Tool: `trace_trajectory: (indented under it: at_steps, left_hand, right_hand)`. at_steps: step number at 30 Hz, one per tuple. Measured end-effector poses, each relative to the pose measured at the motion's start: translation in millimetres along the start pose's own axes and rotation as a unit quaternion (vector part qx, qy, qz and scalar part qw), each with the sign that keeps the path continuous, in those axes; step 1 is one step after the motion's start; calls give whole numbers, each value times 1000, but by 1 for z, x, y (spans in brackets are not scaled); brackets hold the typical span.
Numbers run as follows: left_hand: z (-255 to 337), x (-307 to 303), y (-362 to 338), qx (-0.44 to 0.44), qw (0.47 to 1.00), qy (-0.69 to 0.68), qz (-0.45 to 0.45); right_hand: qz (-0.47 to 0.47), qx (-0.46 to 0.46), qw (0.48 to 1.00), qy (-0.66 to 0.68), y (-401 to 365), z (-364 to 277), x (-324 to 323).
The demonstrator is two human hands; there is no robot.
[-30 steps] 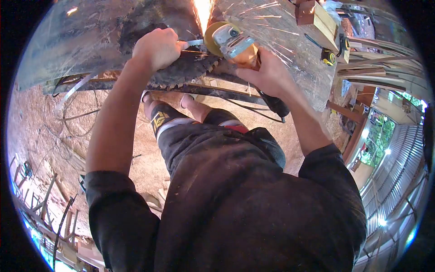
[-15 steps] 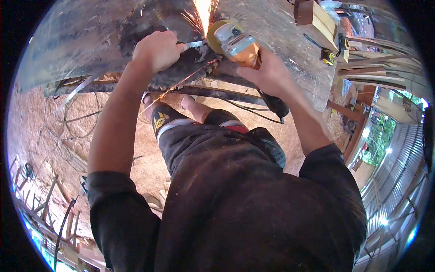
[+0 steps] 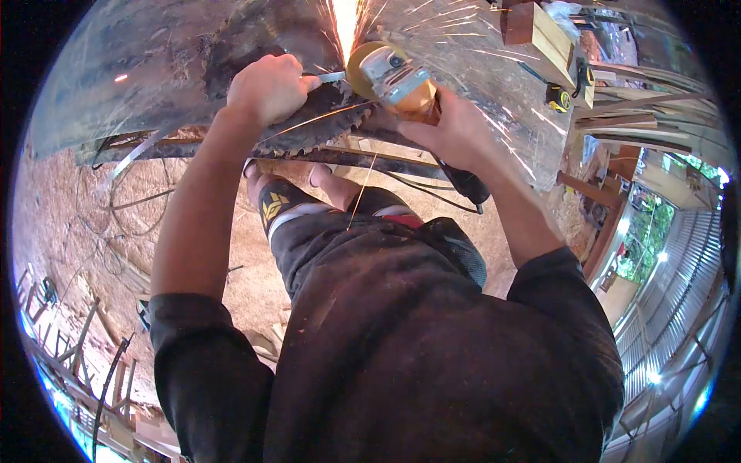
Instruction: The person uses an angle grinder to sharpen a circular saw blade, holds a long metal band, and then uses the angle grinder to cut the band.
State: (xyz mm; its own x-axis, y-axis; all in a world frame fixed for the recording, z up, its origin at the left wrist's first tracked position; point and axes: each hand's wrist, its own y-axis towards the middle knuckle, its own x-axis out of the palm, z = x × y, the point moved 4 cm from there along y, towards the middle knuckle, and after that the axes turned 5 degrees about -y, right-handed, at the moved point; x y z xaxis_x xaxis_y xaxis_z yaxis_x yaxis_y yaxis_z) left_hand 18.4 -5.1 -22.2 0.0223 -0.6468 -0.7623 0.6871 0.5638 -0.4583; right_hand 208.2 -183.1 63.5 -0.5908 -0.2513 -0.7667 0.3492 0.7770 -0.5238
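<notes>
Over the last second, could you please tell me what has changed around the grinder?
The angle grinder shifted slightly down toward the toothed saw blade, and sparks now scatter wider, some toward the person. Unchanged: left hand on the side handle, right hand on the body.

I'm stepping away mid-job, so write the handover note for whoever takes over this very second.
Left hand: closed on the side handle of the grinder.
Right hand: closed around the grinder's body.
Things: the disc meets the toothed edge of the saw blade, which lies on the metal-topped table. Sparks fly away from the person. A tape measure and a wood block lie to the right.
Done: grinding is under way at one spot on the rim. Which teeth are finished cannot be told.
Left: probably the other teeth round the blade.
</notes>
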Motion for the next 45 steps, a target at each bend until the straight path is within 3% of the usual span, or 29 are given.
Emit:
trace_trajectory:
  at_steps: [4,11,13,20,23,25,29,31,37,40,45]
  left_hand:
    - [2,1,0,14,999,6,38]
    - [-2,2,2,1,1000,-12,8]
    - [-2,4,3,36,998,7,56]
    - [2,-2,-1,6,1000,6,23]
    - [0,0,0,4,999,-30,12]
    - [0,3,3,12,1000,-2,18]
    - [2,1,0,-4,1000,5,22]
    - [3,1,-1,-4,1000,-7,15]
    - [0,5,2,28,999,9,45]
    - [4,-1,-1,4,1000,-5,0]
    - [4,-2,-3,10,1000,-7,21]
  right_hand:
    - [12,12,1000,1,5,6,0]
    - [6,3,1000,12,-1,5,0]
    - [24,26,999,-14,3,10,-2]
    - [-13,-1,1000,-23,1,12,11]
    - [16,-23,998,59,1,11,7]
    - [14,26,999,27,2,7,-2]
    - [-3,26,1000,-3,-1,0,-1]
    - [3,-22,1000,22,3,9,10]
    - [16,34,999,33,7,7,2]
    - [-4,-17,1000,13,6,4,4]
    - [24,13,1000,15,9,4,0]
